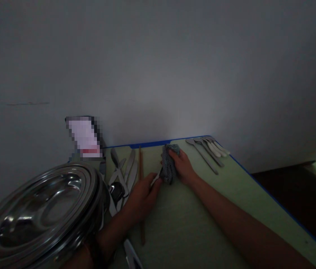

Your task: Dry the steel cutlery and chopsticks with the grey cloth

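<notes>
My left hand (143, 195) is closed around the handle of a piece of cutlery (156, 178). Its far end disappears into a dark checked cloth (169, 168), so its kind cannot be made out. My right hand (184, 166) grips that cloth, bunched around the hidden end. Beside my left hand lie wooden chopsticks (141, 162), partly covered by my wrist. Left of them is a loose pile of metal cutlery (129, 168) with several knives and a ladle-like round spoon (116, 190).
Nested steel basins (48, 209) fill the table's left side. A phone (85, 136) with a blurred screen leans against the wall behind them. Several spoons and forks (206, 153) lie in a row at the back right. The green table (186, 220) has a blue edge.
</notes>
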`<move>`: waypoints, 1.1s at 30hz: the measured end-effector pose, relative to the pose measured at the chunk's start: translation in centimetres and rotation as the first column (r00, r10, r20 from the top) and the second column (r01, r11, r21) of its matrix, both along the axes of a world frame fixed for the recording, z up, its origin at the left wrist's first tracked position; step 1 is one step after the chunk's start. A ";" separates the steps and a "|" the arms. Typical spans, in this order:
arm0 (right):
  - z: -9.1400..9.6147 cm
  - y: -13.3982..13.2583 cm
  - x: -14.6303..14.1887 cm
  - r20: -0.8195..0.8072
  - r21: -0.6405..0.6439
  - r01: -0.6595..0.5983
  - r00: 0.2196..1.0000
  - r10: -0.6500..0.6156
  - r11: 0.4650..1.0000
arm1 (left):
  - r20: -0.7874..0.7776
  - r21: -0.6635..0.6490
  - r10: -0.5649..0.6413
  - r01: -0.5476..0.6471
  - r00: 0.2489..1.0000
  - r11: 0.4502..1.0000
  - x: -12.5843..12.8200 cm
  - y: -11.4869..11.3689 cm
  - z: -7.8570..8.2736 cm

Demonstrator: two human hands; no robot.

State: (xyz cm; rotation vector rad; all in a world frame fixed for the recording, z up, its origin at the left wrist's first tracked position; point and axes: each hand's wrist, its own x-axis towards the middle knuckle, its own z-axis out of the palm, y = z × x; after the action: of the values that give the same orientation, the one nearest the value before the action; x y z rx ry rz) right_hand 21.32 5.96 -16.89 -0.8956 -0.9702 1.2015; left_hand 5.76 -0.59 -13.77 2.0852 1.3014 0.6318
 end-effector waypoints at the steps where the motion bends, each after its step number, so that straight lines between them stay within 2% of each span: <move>1: 0.3 -0.1 -0.1 -0.032 -0.036 -0.001 0.999 -0.001 0.999 | -0.002 0.001 0.000 0.000 1.000 1.000 0.0 0.0 0.0; 4: 0.8 -0.4 -0.1 -0.092 -0.088 -0.019 0.996 0.011 0.996 | -0.001 -0.004 -0.008 0.008 1.000 1.000 0.0 0.1 -0.1; 10: 0.8 -0.5 0.0 -0.065 -0.058 -0.029 0.998 0.026 0.998 | 0.015 0.011 -0.014 0.014 1.000 1.000 -0.1 0.1 -0.3; 15: 1.3 -0.6 -0.1 -0.181 -0.108 -0.089 0.981 0.069 0.990 | 0.002 0.002 -0.005 0.005 1.000 1.000 0.0 0.0 0.0; 24: 2.2 -0.8 1.0 -0.346 -0.120 -0.321 0.901 0.264 0.939 | -0.003 0.003 -0.007 0.007 1.000 1.000 0.0 0.0 0.1; 27: 2.4 -0.9 1.0 -0.354 -0.121 -0.329 0.896 0.269 0.937 | -0.020 0.007 -0.008 0.008 1.000 1.000 0.0 -0.1 0.1; 33: 2.0 -0.8 0.9 -0.321 -0.139 -0.263 0.924 0.208 0.955 | -0.014 0.008 -0.023 0.023 1.000 1.000 0.0 0.0 0.2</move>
State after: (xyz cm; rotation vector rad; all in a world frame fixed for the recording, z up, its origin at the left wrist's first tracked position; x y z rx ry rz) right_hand 22.17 5.21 -14.88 -0.7178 -0.7417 1.6031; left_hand 5.78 -0.60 -13.57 2.1118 1.2830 0.6152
